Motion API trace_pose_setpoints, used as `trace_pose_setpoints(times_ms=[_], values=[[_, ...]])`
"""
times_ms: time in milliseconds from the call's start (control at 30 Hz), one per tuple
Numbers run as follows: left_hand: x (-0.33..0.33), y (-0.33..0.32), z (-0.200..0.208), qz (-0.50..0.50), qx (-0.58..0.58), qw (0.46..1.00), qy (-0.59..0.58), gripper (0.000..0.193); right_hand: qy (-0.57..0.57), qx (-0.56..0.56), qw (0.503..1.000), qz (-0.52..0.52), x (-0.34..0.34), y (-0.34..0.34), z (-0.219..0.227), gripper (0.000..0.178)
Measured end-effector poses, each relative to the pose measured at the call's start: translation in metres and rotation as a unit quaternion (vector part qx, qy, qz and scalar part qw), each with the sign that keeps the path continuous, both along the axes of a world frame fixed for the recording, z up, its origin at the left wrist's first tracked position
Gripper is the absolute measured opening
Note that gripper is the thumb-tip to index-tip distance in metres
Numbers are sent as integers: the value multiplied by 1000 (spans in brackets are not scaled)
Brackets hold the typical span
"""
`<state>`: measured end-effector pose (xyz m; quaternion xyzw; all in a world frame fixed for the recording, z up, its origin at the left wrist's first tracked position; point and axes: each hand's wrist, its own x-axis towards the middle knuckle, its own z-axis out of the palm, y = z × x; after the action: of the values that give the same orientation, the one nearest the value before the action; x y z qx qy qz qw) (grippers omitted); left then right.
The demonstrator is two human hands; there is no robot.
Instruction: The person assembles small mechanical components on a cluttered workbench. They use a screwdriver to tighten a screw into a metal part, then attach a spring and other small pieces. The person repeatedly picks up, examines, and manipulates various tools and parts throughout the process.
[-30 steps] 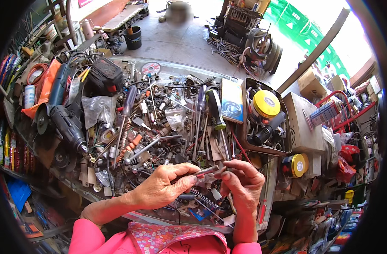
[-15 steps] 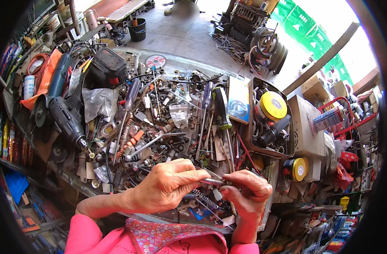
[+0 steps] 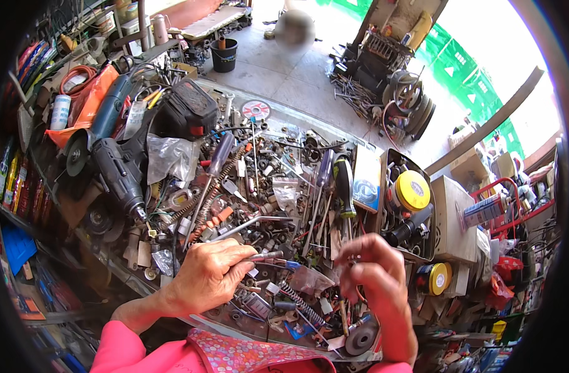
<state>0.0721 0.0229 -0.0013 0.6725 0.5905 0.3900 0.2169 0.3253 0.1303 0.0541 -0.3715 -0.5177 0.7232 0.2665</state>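
My left hand (image 3: 203,276) is closed over the left front of the cluttered bench, pinching a slim metal rod (image 3: 269,255) between thumb and fingers. The rod's free end points right. Apart from it, my right hand (image 3: 381,270) is raised with curled fingers, and a small dark part (image 3: 353,257) shows at the fingertips; its kind cannot be made out. Beneath both hands lie a coil spring (image 3: 302,303), a clear plastic bag (image 3: 312,280) and many loose metal pieces. A black-and-green screwdriver (image 3: 344,186) lies just beyond my right hand.
A cordless drill (image 3: 119,174) and an angle grinder (image 3: 107,109) lie at the left. To the right stand a metal tray (image 3: 429,233) with a yellow-lidded tin (image 3: 412,191), and a beige metal box (image 3: 452,205). A grinding disc (image 3: 362,339) lies at the near right edge.
My hands have separated: the left has drawn left with the rod, and the right has come off the rod's end. The view has shifted, so the bench appears farther right and lower.
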Motion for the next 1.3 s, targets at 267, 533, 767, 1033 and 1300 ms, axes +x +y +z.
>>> trace_pose_setpoints(times_ms=[267, 533, 767, 1033, 1300], values=[[1, -4, -10, 27, 12, 997, 72, 12, -350, 644, 680, 24, -101, 158, 1, 23], [-11, -25, -17, 57, 25, 997, 43, 16, -545, 549, 586, 241, -146, 223, -53, 44], [-19, -26, -18, 41, 27, 999, 21, 18, -525, 623, 514, 270, -150, 223, -58, 31], [-19, -17, -14, -2, 5, 1000, -5, 18, -460, 706, 453, 290, -143, 221, -69, 18], [-28, -15, -16, -13, 5, 1000, 4, 16, -502, 680, 484, 228, -148, 185, -50, 22]])
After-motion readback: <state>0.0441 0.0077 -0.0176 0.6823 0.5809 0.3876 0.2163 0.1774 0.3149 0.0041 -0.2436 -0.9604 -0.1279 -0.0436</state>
